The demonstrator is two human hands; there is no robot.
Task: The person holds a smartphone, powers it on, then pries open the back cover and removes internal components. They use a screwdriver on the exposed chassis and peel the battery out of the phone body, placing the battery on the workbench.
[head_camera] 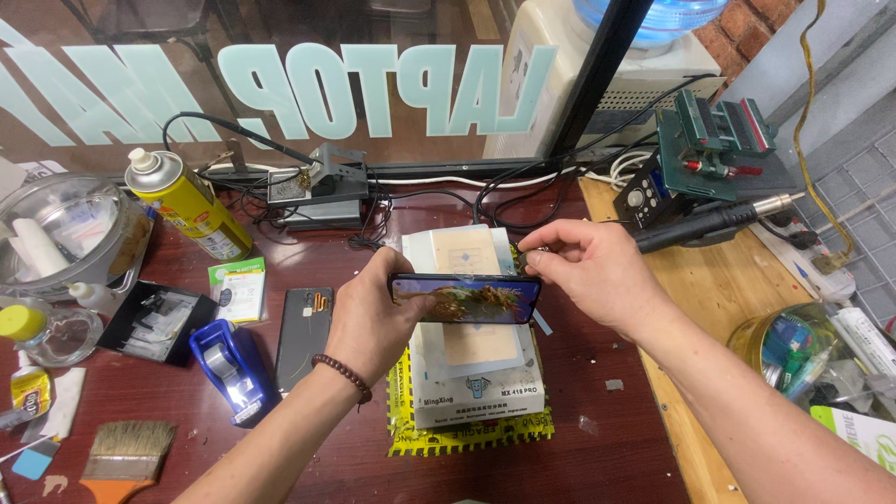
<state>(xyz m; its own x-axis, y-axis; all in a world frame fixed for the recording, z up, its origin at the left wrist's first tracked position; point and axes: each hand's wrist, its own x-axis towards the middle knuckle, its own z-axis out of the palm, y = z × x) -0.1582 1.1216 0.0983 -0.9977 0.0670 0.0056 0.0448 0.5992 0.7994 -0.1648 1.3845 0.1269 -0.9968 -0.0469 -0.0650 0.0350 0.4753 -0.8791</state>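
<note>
My left hand [371, 315] grips a smartphone [465, 299] by its left end, held sideways with its lit screen facing me. My right hand [586, 269] pinches the phone's upper right corner with thumb and fingertips. The phone hovers just above a white heating pad machine [467, 369] that sits on a yellow and black mat [467, 435]. A bead bracelet circles my left wrist.
A phone back cover [306, 334] lies left of the machine, beside a blue tape dispenser [231, 369], a yellow spray can [189, 205], a brush [121, 450] and a glass bowl [65, 233]. A hot air station [714, 163] stands at the back right.
</note>
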